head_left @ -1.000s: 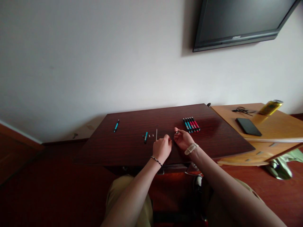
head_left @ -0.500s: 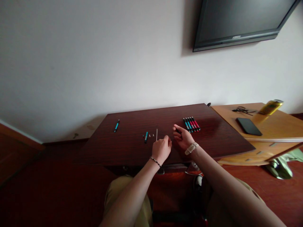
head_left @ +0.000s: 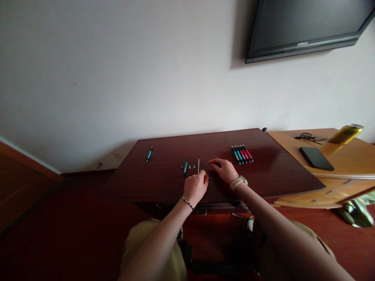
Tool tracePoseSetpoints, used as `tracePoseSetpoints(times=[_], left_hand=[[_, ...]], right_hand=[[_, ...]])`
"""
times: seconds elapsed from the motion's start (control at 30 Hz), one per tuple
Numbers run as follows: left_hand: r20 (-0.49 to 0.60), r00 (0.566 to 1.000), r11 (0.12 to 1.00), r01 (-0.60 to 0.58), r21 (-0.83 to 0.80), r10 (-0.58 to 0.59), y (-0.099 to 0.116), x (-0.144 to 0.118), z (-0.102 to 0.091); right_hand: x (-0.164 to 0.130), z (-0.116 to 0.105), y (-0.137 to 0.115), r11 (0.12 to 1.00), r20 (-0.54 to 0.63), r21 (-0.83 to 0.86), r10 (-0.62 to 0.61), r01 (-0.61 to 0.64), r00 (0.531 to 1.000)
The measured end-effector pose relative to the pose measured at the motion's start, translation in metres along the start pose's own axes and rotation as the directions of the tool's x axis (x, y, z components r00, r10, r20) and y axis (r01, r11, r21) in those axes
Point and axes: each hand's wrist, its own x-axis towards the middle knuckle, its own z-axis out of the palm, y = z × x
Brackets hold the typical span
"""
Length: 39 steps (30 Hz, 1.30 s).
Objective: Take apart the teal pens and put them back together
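Dark reddish-brown wooden worktop [head_left: 164,183], rectangular, set against a plain pale wall; taken as the landmark for all places below

Left hand [head_left: 195,188]: beaded bracelet at the wrist, loosely curled into a fist, resting near the front middle of the worktop; fingertips just behind a thin pale upright-lying rod [head_left: 198,166], whether touching it cannot be told; whether anything sits inside the curl cannot be told

Right hand [head_left: 224,169]: pale watch on the wrist, palm down on the worktop just right of the left hand, the two hands apart; fingers stretched leftward and lying flat, what lies under them hidden

Thin pale rod: near the worktop's middle, lying front to back

Two small pale bits [head_left: 191,167]: just left of the rod, too small to identify

Short teal and black pen part [head_left: 185,168]: left of the pale bits, middle of the worktop

Whole teal and black pen [head_left: 149,154]: alone toward the worktop's rear left

Row of teal and red pens with black ends [head_left: 242,154]: side by side, touching, toward the worktop's rear right, well apart from the right hand

Light wooden side cabinet [head_left: 293,144]: adjoining the worktop's right edge; carries a black phone [head_left: 316,158], a yellow can [head_left: 347,133] and a black cable [head_left: 307,136]

Dark flat screen [head_left: 307,23]: on the wall, above the worktop's right end
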Motion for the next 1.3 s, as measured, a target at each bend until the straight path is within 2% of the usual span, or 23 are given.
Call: tracePoseSetpoints(times=[0.1,0.2,0.4,0.97,1.13,1.3], left_hand=[[-0.010,1.000,1.000,-0.006,-0.002,0.006,-0.007,-0.004,0.000],[-0.025,1.000,1.000,-0.017,-0.001,0.017,-0.014,-0.007,-0.001],[-0.034,0.999,1.000,-0.009,-0.002,0.009,-0.025,-0.012,-0.003],[-0.058,0.998,1.000,-0.010,0.021,0.011,-0.043,-0.018,-0.004],[-0.069,0.997,0.999,-0.022,0.028,0.023,-0.044,-0.019,-0.004],[-0.053,0.998,0.999,-0.028,0.021,0.029,-0.042,-0.018,-0.004]], right_hand=[[-0.002,0.007,-0.001,0.983,-0.005,-0.182,-0.009,0.008,1.000],[-0.001,0.012,-0.004,0.963,0.001,-0.268,-0.018,0.018,1.000],[0.002,0.019,-0.009,0.930,0.058,-0.351,-0.094,0.109,0.994],[0.008,0.032,0.002,0.900,0.127,-0.422,-0.058,0.107,0.990],[0.005,0.038,-0.004,0.890,-0.020,-0.456,-0.006,-0.004,1.000],[0.002,0.038,-0.009,0.834,0.014,-0.544,0.117,-0.090,0.993]])
